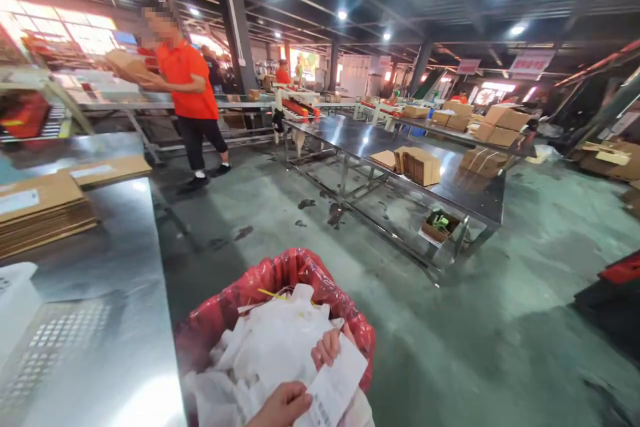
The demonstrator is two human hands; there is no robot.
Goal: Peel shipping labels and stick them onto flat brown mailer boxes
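Over a bin lined with a red plastic bag (345, 303), I hold a white sheet of paper (340, 377) with printed marks near its lower end. My left hand (283, 405) pinches the sheet's lower left edge between thumb and fingers. The curled fingers of my right hand (327, 348) grip its upper left edge; the sheet hides the rest of that hand. Just below lies a heap of crumpled white paper (273, 340), which fills the bin, with a thin yellow strip (273, 295) near the back.
Left of the bin is a metal table (135, 267) with stacked flat cardboard (45, 213) and a white plastic basket (17, 300). Ahead, a long metal table (345, 140) carries folded cartons (420, 165). A co-worker in an orange shirt (187, 77) holds cardboard at the left.
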